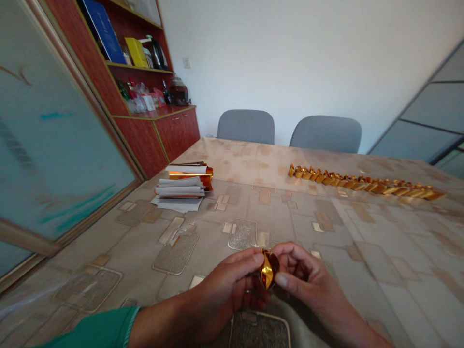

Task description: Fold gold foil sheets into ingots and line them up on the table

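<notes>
Over the patterned tablecloth (362, 290), left hand (221, 285) and right hand (308, 280) pinch a folded gold foil piece (267, 269).

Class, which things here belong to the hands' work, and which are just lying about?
Belonging: gold foil piece; left hand; right hand; row of folded gold pieces; stack of foil-backed sheets.
Lying about: grey chairs; wooden cabinet.

The left hand (224, 285) and right hand (304, 282) were raised close together — fingers curled, fingertips (279, 251) pinching inward — the left forearm (163, 324) reaching from a green sleeve (97, 331).
</notes>
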Demonstrator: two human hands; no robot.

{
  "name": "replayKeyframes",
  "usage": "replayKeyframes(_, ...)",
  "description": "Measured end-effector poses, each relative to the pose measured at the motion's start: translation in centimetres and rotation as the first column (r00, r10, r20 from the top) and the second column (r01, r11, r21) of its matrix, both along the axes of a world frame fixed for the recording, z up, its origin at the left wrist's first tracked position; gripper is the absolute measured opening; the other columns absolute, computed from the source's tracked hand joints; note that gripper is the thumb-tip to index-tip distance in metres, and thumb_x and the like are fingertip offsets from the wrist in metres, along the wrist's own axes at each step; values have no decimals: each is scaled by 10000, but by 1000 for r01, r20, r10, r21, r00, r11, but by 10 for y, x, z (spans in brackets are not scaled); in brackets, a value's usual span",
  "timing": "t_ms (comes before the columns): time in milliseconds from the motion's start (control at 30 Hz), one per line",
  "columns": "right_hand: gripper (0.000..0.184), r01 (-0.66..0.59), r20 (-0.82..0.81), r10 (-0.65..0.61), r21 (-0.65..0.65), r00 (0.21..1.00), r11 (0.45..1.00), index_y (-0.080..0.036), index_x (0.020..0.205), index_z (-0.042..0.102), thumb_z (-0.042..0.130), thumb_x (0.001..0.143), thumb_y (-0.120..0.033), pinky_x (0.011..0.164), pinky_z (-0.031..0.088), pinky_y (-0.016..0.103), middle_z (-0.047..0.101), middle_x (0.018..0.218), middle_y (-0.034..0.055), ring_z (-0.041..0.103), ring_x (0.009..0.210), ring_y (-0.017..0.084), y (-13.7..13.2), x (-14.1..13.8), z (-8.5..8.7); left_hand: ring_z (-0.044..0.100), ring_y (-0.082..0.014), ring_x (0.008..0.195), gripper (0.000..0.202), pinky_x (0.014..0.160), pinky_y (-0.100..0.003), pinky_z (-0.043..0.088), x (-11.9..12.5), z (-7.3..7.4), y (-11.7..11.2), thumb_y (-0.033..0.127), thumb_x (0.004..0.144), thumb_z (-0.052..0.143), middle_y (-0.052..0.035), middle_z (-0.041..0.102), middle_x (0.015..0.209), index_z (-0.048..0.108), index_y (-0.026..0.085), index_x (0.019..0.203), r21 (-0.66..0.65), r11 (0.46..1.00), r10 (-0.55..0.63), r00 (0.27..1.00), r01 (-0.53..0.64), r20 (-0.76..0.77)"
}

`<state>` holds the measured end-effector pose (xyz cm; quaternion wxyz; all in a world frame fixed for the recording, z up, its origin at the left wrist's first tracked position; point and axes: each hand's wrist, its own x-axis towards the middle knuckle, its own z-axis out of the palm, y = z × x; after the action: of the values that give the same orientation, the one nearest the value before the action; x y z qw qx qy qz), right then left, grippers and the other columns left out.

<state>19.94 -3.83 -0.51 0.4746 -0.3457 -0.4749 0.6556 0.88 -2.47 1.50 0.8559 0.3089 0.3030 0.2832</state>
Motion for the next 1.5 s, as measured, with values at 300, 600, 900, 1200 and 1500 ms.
replayKeyframes(300, 352, -104, -43, 103, -37, 994, 994, -203, 823, 553, 852, 779, -384, 506, 296, 172, 509, 651, -77, 373, 565, 62, 3, -1, 0, 499, -118, 701, 330, 618, -236, 416, 1, -3, 5, 467, 883, 670, -12, 539, 822, 598, 150, 943, -21, 1000, -6, 999, 5, -39)
replayKeyframes(600, 367, -97, 73, 100, -38, 992, 995, -177, 797, 606, 783, 826, -498, 561, 363, 196, 543, 676, -39, 449, 599, 77, 0, 4, 6, 503, -110, 697, 341, 613, -226, 394, -1, -3, 4, 480, 895, 676, -5, 547, 816, 593, 154, 950, 17, 1000, -7, 999, 8, -36)
replayKeyframes(900, 414, -88, -76, 74, -207, 994, 974, -191, 835, 568, 883, 728, -437, 480, 378, 149, 603, 621, -53, 462, 509, 50, 0, -1, 3, 550, -106, 724, 352, 633, -224, 402, -2, -1, 4, 440, 885, 708, -13, 602, 858, 582, 157, 1053, 97, 995, 40, 998, -35, -55)
replayKeyframes(1200, 411, -157, -79, 137, -386, 987, 909, -133, 914, 668, 870, 739, -444, 458, 453, 150, 654, 629, -13, 518, 468, 50, -3, 4, 4, 542, -96, 693, 422, 647, -231, 388, -1, 8, 4, 483, 819, 777, 11, 598, 811, 557, 176, 1007, 122, 992, 35, 996, -25, -82)
replayKeyframes(1500, 324, -346, -316, 229, -391, 921, 853, -142, 887, 678, 845, 766, -392, 328, 338, 116, 571, 569, -64, 346, 372, 22, -7, 4, 2, 472, -84, 603, 474, 523, -194, 311, -3, 6, -1, 498, 796, 784, 10, 573, 764, 548, 184, 1062, 47, 996, -71, 997, 72, -23)
